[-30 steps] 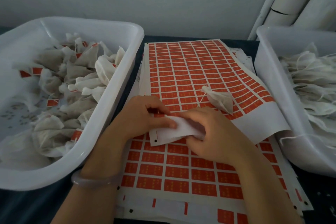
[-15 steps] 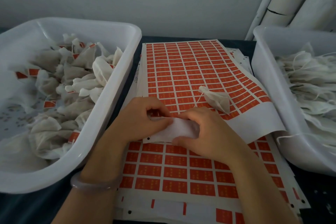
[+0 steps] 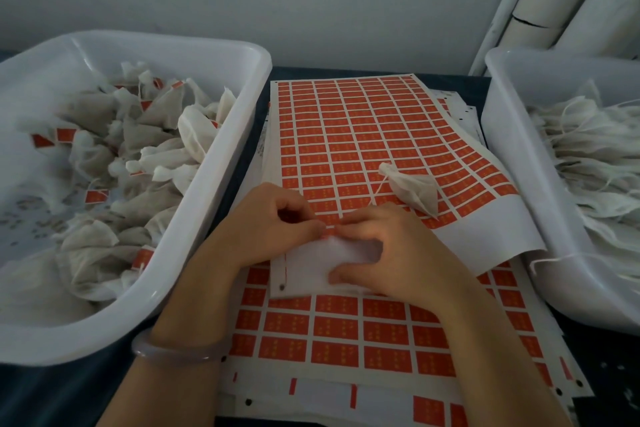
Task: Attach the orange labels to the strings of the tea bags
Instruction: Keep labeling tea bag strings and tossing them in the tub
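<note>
A sheet of orange labels (image 3: 363,135) lies on a stack between two tubs. One tea bag (image 3: 414,192) rests on it, and its string (image 3: 378,188) runs down toward my fingertips. My left hand (image 3: 273,222) pinches an orange label (image 3: 325,236) at the sheet's nearest row with thumb and forefinger. My right hand (image 3: 391,253) is curled over the sheet's white margin (image 3: 304,270), bunching it between thumb and fingers. The string's end is hidden under that hand's forefinger.
A white tub (image 3: 194,236) on the left holds several tea bags with orange labels. Another white tub (image 3: 512,184) on the right holds several unlabelled bags with loose strings. More label sheets (image 3: 346,329) lie underneath, reaching the table's near edge.
The folded-up white margin has come down flatter onto the stack. My fingertips have closed together at the nearest row of labels. The tea bag has not moved.
</note>
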